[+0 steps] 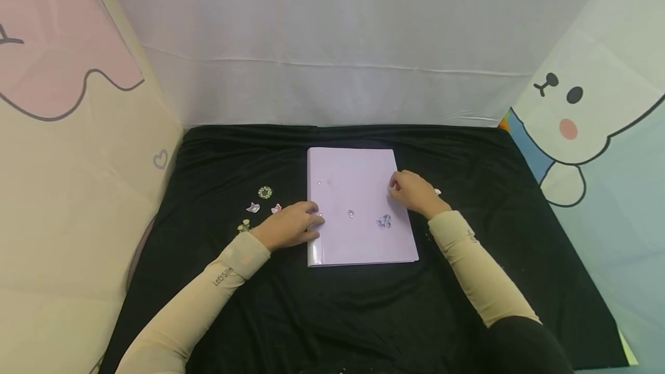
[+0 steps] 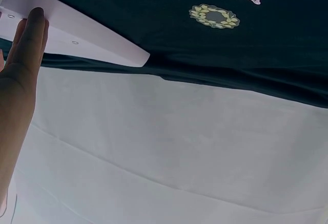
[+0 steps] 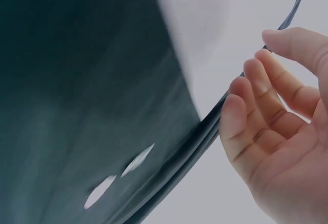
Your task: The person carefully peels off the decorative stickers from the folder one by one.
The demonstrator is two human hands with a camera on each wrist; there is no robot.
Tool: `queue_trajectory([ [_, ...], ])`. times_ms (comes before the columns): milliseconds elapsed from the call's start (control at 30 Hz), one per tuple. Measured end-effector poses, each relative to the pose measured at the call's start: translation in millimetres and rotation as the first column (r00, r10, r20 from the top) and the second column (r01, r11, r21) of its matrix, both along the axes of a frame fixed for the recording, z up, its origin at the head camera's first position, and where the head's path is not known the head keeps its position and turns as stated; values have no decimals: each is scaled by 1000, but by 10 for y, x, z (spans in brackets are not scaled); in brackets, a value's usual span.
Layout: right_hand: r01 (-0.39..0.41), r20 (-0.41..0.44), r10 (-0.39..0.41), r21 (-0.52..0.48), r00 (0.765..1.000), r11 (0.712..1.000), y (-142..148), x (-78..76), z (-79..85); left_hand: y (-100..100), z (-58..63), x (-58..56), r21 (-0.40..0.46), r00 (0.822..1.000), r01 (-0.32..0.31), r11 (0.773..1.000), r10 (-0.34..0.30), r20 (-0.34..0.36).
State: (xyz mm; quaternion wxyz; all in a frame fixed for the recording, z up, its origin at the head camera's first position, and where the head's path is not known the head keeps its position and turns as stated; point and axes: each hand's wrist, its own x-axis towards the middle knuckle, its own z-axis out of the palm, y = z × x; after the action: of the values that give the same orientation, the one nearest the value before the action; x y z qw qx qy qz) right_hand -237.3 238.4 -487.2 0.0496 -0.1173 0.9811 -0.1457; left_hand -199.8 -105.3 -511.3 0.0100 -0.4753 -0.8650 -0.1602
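A pale lilac binder lies shut on the black cloth. Near its spine, my left hand rests with extended fingers on the left edge; in the left wrist view those fingers touch the cover. My right hand hovers at the binder's right edge. Its fingers are loosely bent, the thumb apart, and nothing shows between them. On the cover are a small pink sticker and a bluish-purple sticker.
Left of the binder lie a wreath sticker, a grey-and-white character sticker, a pink character sticker and a flower sticker. Pale stickers lie on the right. A white curtain hangs behind the black cloth.
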Motion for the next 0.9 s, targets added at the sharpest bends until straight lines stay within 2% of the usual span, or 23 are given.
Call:
queue_trajectory([
  [300,-181,-6,181,0,984,984,-550,105,-51,11,13,1,-7,1000,-2,1000,2,8],
  [533,-321,-3,321,-18,947,947,-748,204,-97,13,7,4,-22,1000,-13,1000,13,15],
  [900,-376,-36,377,22,926,926,-799,247,-187,20,-12,-2,-32,1000,-17,999,17,15],
])
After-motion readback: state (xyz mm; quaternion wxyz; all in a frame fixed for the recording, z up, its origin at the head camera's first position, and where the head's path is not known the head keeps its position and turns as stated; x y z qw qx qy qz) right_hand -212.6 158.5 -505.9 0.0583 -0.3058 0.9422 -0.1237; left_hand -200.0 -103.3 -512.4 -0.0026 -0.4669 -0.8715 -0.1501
